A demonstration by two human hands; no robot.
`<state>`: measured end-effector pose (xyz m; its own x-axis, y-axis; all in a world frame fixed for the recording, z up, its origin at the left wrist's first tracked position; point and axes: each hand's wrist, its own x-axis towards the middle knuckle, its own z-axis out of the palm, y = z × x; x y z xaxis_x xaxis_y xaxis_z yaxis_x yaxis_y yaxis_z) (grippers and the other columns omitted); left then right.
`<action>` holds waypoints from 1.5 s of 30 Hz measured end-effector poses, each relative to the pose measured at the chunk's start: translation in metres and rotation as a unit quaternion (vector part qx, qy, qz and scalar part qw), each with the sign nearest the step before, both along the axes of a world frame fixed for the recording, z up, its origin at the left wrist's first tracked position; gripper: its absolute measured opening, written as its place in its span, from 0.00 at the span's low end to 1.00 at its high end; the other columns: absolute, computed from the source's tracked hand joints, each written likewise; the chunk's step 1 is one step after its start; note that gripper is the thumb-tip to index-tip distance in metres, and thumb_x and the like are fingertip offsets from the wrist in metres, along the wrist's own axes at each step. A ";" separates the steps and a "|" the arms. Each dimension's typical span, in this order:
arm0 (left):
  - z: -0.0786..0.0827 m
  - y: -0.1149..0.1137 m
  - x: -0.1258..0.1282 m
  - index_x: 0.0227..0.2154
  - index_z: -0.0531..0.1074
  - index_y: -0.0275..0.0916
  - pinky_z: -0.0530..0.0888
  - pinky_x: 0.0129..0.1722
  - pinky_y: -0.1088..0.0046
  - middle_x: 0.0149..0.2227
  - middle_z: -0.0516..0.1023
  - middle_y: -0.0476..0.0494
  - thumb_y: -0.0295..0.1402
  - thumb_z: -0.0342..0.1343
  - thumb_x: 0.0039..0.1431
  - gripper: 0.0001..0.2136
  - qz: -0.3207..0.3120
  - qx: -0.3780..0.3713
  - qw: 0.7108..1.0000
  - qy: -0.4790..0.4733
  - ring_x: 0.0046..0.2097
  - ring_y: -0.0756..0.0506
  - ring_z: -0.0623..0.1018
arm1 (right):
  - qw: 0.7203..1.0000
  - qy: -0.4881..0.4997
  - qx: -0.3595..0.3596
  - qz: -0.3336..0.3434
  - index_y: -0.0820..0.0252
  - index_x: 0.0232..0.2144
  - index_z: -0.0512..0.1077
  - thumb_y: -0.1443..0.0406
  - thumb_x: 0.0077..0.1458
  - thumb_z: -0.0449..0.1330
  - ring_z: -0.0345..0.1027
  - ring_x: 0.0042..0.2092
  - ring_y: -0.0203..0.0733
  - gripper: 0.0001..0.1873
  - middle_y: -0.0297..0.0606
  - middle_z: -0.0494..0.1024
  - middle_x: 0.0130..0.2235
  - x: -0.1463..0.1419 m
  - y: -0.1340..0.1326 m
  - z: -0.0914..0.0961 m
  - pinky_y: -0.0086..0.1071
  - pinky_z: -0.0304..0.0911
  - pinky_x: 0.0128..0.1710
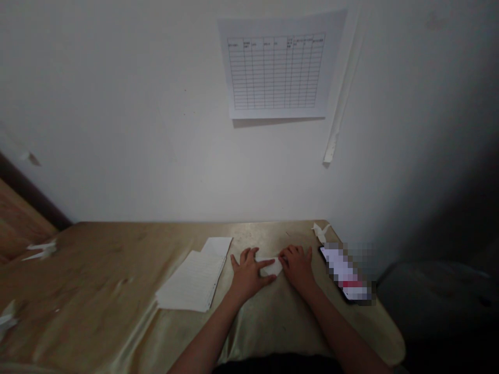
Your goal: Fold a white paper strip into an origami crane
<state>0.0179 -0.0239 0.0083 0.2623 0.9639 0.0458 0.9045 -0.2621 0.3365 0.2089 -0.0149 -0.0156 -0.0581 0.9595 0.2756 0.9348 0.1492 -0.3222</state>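
Observation:
A small folded piece of white paper (272, 269) lies on the cloth-covered table between my two hands. My left hand (248, 276) rests at its left side with the fingers spread. The left index finger stretches across the paper, and the thumb touches near its lower edge. At the paper's right edge, my right hand (298, 267) has its fingers bent and closed together on it, with part of the paper hidden beneath them. Left of my hands lies a stack of lined white paper sheets (191, 283), one sheet showing past the back.
A phone (345, 272) with a lit, blurred screen lies right of my right arm. Behind it sits a folded white paper shape (320, 232). More paper shapes (44, 249) are at the far left. A printed table sheet (276, 72) hangs on the wall behind.

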 end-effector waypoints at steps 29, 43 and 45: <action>0.004 0.000 0.002 0.56 0.75 0.68 0.39 0.66 0.24 0.72 0.59 0.44 0.54 0.66 0.54 0.25 0.005 -0.018 1.000 0.002 0.73 0.26 0.54 | 0.999 0.038 -0.005 -0.017 0.52 0.50 0.77 0.60 0.59 0.64 0.68 0.55 0.51 0.17 0.41 0.79 0.51 0.031 0.011 -0.013 0.40 0.58 0.57; 0.005 -0.001 0.003 0.56 0.75 0.67 0.39 0.66 0.26 0.72 0.60 0.43 0.54 0.67 0.53 0.25 0.010 -0.024 1.000 0.004 0.73 0.28 0.53 | 0.999 0.021 -0.021 -0.045 0.50 0.47 0.80 0.67 0.62 0.58 0.69 0.53 0.47 0.15 0.39 0.80 0.49 0.040 0.022 -0.012 0.36 0.57 0.53; 0.006 -0.001 0.003 0.57 0.75 0.67 0.39 0.67 0.26 0.72 0.59 0.43 0.55 0.67 0.53 0.26 0.010 -0.029 1.000 0.009 0.74 0.28 0.53 | 0.999 0.023 -0.020 -0.041 0.50 0.48 0.80 0.67 0.63 0.58 0.69 0.53 0.47 0.15 0.38 0.80 0.49 0.041 0.023 -0.012 0.36 0.57 0.53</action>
